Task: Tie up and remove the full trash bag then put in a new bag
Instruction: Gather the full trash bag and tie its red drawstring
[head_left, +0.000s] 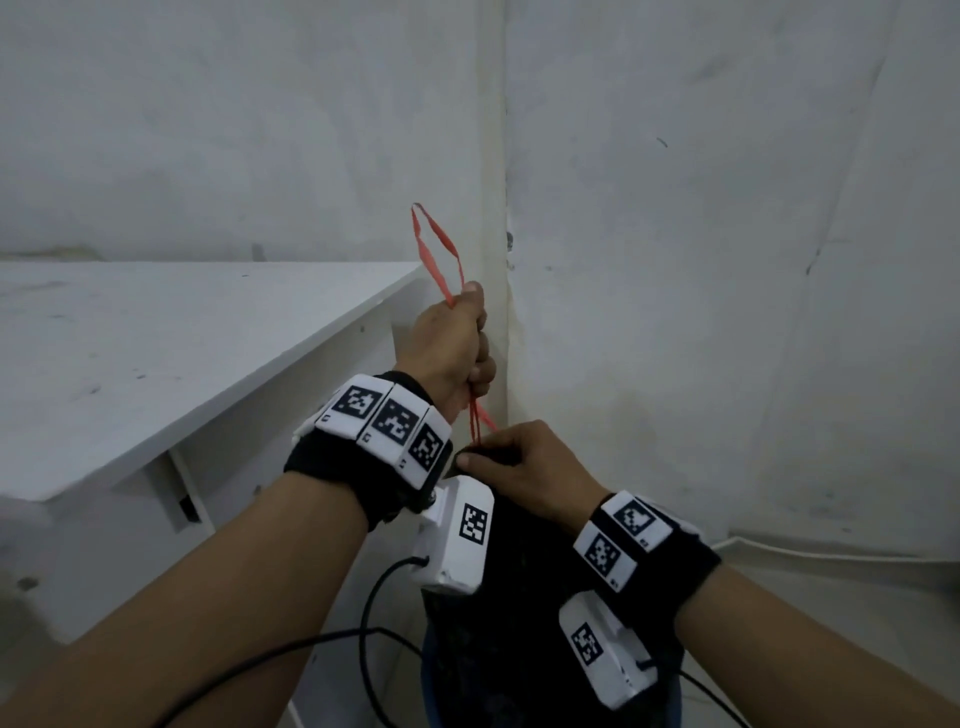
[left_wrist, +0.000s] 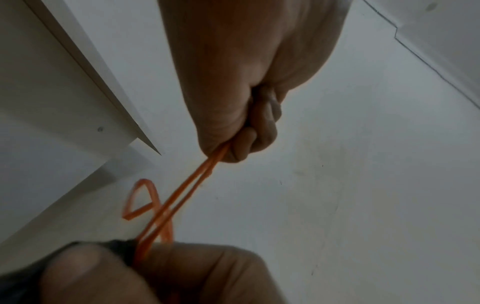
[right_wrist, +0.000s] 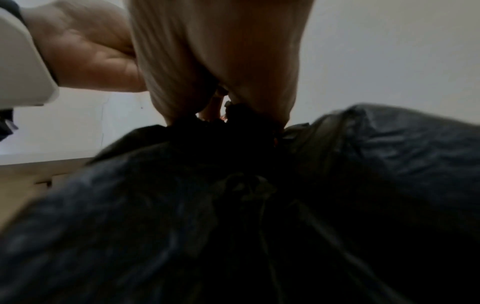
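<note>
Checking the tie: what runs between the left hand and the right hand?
Taut strands of the red drawstring run from left hand to right hand on the black bag, clearest in left wrist view.

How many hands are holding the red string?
2. The left hand grips the red string higher up, its loop sticking out above the fist. The right hand pinches the string lower down, at the gathered neck of the black trash bag.
</note>
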